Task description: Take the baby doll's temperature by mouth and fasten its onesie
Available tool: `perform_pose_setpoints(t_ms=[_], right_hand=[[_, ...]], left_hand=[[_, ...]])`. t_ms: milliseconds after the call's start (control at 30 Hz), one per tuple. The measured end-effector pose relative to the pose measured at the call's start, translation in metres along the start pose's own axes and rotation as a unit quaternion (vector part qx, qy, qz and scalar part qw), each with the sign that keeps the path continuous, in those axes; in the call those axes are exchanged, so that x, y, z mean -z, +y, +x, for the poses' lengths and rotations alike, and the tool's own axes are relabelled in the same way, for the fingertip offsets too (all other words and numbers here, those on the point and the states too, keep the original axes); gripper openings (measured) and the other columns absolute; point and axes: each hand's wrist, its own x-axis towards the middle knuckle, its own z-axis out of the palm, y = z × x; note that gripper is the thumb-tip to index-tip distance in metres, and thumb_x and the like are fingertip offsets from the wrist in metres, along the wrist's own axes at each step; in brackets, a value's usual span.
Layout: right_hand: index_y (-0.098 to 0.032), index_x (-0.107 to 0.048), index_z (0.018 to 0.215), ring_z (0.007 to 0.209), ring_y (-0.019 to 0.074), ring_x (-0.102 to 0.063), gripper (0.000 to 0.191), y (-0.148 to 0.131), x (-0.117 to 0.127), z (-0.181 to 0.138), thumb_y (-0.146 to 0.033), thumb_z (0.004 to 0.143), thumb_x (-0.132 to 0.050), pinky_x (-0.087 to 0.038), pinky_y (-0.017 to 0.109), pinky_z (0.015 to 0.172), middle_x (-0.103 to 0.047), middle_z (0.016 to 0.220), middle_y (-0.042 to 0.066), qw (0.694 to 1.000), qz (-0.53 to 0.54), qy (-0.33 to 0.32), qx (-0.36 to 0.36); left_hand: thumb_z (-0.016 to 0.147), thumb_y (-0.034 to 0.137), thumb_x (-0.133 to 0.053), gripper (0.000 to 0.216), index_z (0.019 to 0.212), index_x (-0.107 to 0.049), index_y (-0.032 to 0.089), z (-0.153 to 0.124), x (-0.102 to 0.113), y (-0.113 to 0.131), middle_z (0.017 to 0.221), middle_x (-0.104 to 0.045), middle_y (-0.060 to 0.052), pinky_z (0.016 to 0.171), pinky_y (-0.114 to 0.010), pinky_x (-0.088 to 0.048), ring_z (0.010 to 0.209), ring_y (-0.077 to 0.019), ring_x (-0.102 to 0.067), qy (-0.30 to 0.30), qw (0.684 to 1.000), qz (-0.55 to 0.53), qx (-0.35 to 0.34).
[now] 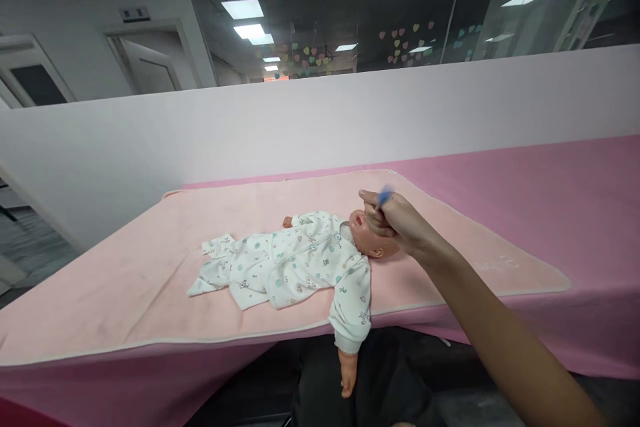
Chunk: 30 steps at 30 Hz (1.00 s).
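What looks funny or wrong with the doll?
One arm of the doll hangs over the front edge of the mat, its little hand down by the dark trousers. That looks odd because the rest of the doll lies on the mat. I see nothing spilled.

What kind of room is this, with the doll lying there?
Maybe a baby-care practice room: a dressed baby doll lies on a pale pink mat, and coloured hearts show above the white partition.
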Motion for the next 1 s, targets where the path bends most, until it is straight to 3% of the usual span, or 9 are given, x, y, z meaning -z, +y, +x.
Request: perform_pose_setpoints(t_ms=[67,133,233,333,533,600,733,867,1000], right_hand=[[-0.02,-0.026,0.045,0.039,0.0046,-0.018,0.047,0.011,0.009,-0.007,-0.044,0.077,-0.049,-0.014,0.022,0.04,-0.02,0.042,-0.007,0.998,-0.044,0.04,0.006],[-0.021,-0.023,0.046,0.042,0.0051,-0.017,0.048,0.035,0.022,-0.014,-0.046,0.074,-0.053,-0.013,0.023,0.041,-0.019,0.044,-0.007,0.99,-0.103,0.101,0.008],[-0.022,-0.021,0.049,0.043,0.0064,-0.016,0.046,0.086,0.044,-0.024,-0.05,0.074,-0.048,-0.013,0.024,0.042,-0.017,0.044,-0.006,0.981,-0.133,0.129,-0.057],[-0.022,-0.023,0.05,0.047,0.0087,-0.021,0.044,0.131,0.063,-0.03,-0.053,0.074,-0.042,-0.017,0.024,0.044,-0.02,0.047,-0.004,0.958,-0.221,0.167,-0.079],[-0.021,-0.04,0.047,0.05,0.0147,-0.038,0.044,0.163,0.072,-0.035,-0.049,0.08,-0.035,-0.025,0.025,0.049,-0.036,0.047,0.0,0.875,-0.414,0.203,-0.147],[-0.02,-0.05,0.051,0.053,0.0177,-0.043,0.044,0.162,0.071,-0.037,-0.05,0.081,-0.034,-0.026,0.026,0.05,-0.046,0.051,0.004,0.845,-0.456,0.21,-0.182],[-0.021,-0.063,0.073,0.055,0.0205,-0.048,0.045,0.155,0.069,-0.042,-0.051,0.083,-0.031,-0.026,0.027,0.05,-0.06,0.063,0.009,0.812,-0.484,0.249,-0.21],[-0.019,-0.063,0.09,0.05,0.0195,-0.049,0.041,0.142,0.049,-0.051,-0.048,0.084,-0.034,-0.028,0.026,0.048,-0.057,0.052,0.005,0.813,-0.459,0.329,-0.142],[-0.017,-0.063,0.089,0.048,0.0156,-0.052,0.037,0.127,-0.005,-0.042,-0.044,0.084,-0.039,-0.033,0.023,0.049,-0.057,0.051,0.002,0.884,-0.328,0.333,0.013]], left_hand=[[0.089,0.036,-0.022,0.049,0.067,-0.062,0.018,-0.042,0.014,0.007,0.084,-0.064,-0.003,0.055,-0.028,-0.054,0.074,-0.0087,-0.062,0.038,0.988,0.095,-0.119],[0.082,0.045,-0.034,0.039,0.073,-0.064,0.023,-0.088,0.024,0.018,0.093,-0.063,-0.002,0.051,-0.03,-0.055,0.074,-0.0112,-0.06,0.093,0.944,0.189,-0.256],[0.069,0.047,-0.056,0.017,0.075,-0.065,0.034,-0.139,0.033,0.034,0.099,-0.063,0.002,0.042,-0.028,-0.051,0.081,-0.0177,-0.061,0.116,0.926,0.195,-0.302],[0.073,0.035,-0.064,0.027,0.099,-0.058,0.037,-0.156,0.045,0.045,0.113,-0.057,-0.002,0.059,-0.032,-0.051,0.094,-0.0194,-0.056,0.115,0.931,0.178,-0.298],[0.084,0.04,-0.048,0.034,0.11,-0.054,0.019,-0.131,0.079,0.029,0.109,-0.057,-0.008,0.077,-0.039,-0.05,0.093,-0.0181,-0.055,0.085,0.959,0.149,-0.224],[0.086,0.034,-0.045,0.024,0.104,-0.059,0.025,-0.109,0.092,0.014,0.105,-0.061,-0.004,0.077,-0.039,-0.049,0.092,-0.0181,-0.056,0.081,0.968,0.143,-0.187],[0.086,0.02,-0.042,0.025,0.103,-0.06,0.02,-0.052,0.104,-0.02,0.098,-0.064,-0.007,0.085,-0.04,-0.043,0.096,-0.0206,-0.055,0.095,0.986,0.117,-0.071],[0.083,0.024,-0.048,0.022,0.101,-0.059,0.018,-0.021,0.094,-0.042,0.1,-0.062,-0.009,0.084,-0.04,-0.041,0.097,-0.0231,-0.053,0.055,0.989,0.135,-0.004],[0.081,0.023,-0.05,0.012,0.084,-0.061,0.019,-0.03,0.085,-0.044,0.102,-0.061,-0.007,0.088,-0.039,-0.037,0.102,-0.0228,-0.05,0.068,0.986,0.154,0.002]])
